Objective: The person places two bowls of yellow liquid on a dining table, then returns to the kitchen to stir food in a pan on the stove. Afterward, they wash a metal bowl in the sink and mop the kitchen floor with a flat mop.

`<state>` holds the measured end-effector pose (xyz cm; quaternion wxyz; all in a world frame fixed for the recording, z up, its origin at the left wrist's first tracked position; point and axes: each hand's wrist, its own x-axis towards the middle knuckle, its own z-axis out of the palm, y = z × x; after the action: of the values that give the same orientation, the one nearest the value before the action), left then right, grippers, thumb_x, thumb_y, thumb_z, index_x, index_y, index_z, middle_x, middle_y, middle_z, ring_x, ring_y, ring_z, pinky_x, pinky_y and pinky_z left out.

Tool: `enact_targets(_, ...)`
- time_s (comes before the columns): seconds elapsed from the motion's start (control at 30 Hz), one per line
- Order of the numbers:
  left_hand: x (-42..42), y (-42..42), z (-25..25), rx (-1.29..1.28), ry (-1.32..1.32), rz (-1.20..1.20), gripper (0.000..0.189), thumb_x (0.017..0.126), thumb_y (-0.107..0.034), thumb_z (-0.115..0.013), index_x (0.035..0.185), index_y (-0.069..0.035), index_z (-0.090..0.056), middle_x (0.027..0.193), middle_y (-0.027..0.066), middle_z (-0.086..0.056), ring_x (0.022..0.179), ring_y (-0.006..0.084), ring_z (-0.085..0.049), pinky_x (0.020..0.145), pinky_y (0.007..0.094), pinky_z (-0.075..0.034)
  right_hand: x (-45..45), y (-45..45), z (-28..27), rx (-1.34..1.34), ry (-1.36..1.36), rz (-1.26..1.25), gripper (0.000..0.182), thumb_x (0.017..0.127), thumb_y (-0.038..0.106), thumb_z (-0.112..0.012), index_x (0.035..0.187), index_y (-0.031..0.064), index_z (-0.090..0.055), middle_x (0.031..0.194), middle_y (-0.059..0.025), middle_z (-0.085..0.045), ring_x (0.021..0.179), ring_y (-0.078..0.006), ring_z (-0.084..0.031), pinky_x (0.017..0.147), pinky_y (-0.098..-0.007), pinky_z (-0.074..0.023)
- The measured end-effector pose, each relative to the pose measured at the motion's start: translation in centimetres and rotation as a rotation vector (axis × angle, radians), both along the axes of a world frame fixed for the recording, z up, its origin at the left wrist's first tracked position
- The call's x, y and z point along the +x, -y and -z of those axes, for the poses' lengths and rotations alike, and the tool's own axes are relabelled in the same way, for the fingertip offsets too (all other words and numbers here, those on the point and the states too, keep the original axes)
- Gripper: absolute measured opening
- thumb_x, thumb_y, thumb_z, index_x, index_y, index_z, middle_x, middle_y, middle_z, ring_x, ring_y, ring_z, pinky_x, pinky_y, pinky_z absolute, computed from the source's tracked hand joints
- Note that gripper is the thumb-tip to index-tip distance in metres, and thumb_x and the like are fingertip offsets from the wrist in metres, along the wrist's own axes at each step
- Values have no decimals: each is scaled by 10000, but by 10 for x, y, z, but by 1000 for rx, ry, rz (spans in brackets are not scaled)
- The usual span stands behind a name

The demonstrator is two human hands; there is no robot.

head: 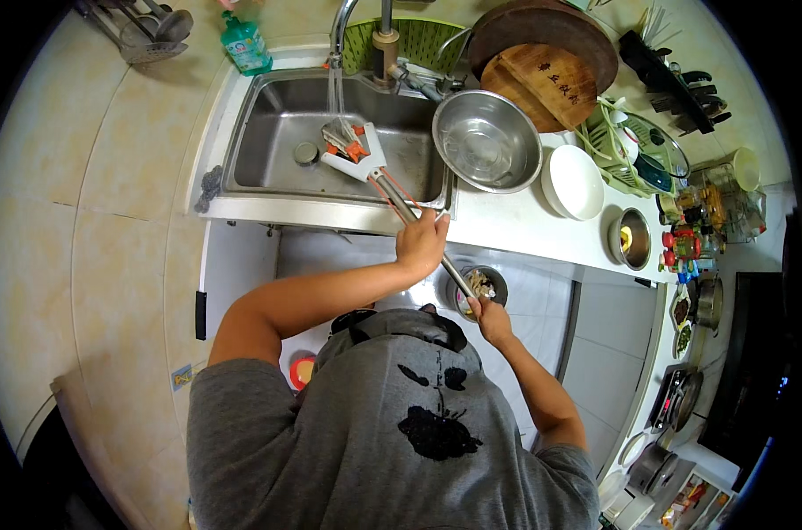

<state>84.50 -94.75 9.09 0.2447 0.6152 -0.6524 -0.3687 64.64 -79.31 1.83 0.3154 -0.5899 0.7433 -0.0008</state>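
A mop's metal pole [455, 275] slants from my body up into the stainless steel sink [275, 175]. My left hand [424, 245] grips the pole's middle at the counter edge, beside two orange cords [397, 192] running to the head. Lower down, my right hand [492, 320] holds the pole near its end, above a metal bin. The white forked mop head [366, 162], with orange clips and a grey folded pad [341, 138], is tilted inside the sink. Running water [335, 93] from the faucet [338, 33] falls onto the pad.
A metal basin [485, 140] overlaps the sink's right rim, with a white bowl [573, 182] and small metal bowl [629, 238] further right. Round wooden boards [540, 86] lean behind. Below the counter stands the bin [503, 285] holding scraps. A green soap bottle [246, 45] stands at left.
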Motion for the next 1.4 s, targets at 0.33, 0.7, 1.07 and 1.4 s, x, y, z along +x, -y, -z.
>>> enact_targets(0.33, -9, -12, 6, 43, 33, 83, 342, 910, -371, -499, 876, -31, -530, 796, 218, -619, 778, 410, -601, 694, 495, -451, 18, 15, -10, -8, -4, 1, 543, 940, 504, -378, 896, 11, -599, 758, -271, -614, 756, -449, -596, 668, -530, -449)
enact_targets(0.7, 28, 21, 2, 130, -35, 83, 390, 903, -393, -502, 869, -5, -525, 764, 207, -617, 767, 411, -595, 693, 491, -441, -17, -17, -4, 22, -49, -15, 522, 932, 514, -390, 863, 32, -580, 719, -245, -613, 710, -436, -599, 635, -523, -460)
enact_targets(1.07, 2, -17, -3, -109, 13, 87, 289, 914, -289, -496, 869, -4, -506, 747, 210, -628, 708, 405, -608, 655, 505, -459, 18, 1, 4, 6, -50, 41, 525, 935, 496, -400, 864, 8, -584, 751, -269, -616, 739, -448, -601, 653, -531, -460)
enact_targets(1.4, 6, -5, -5, 68, -16, 93, 301, 893, -318, -525, 935, -20, -540, 803, 224, -628, 789, 409, -607, 718, 498, -454, 10, 1, -1, 10, -28, 28, 510, 934, 493, -406, 875, 23, -595, 747, -250, -621, 727, -438, -605, 645, -522, -469)
